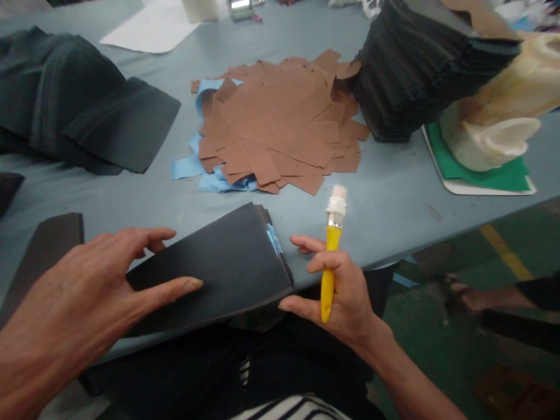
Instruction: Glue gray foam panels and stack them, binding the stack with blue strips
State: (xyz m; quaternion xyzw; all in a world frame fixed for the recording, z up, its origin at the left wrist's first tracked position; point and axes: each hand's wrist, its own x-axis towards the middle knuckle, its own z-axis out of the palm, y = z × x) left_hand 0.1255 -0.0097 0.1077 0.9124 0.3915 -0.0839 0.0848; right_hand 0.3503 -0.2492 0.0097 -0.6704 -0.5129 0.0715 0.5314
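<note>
A small stack of dark sheets [219, 262] lies at the table's front edge, with light blue and brown ends showing at its right side. My left hand [109, 274] reaches over the stack's left end, thumb stretched across the top sheet and fingers apart near the far edge; a firm grip is not visible. A paintbrush [330, 268] with a yellow handle and white-coated bristles stands upright in my right hand [341, 286], tucked between the fingers. That hand's thumb and fingertips are close to the stack's right end; whether they touch it I cannot tell.
Brown strips [280, 122] lie heaped mid-table, with light blue strips [227, 179] beneath. Dark sheets are piled at the left [87, 105] and right [429, 70]. A glue-stained container [485, 134] rests on a green sheet. Another person's foot [466, 294] shows at right.
</note>
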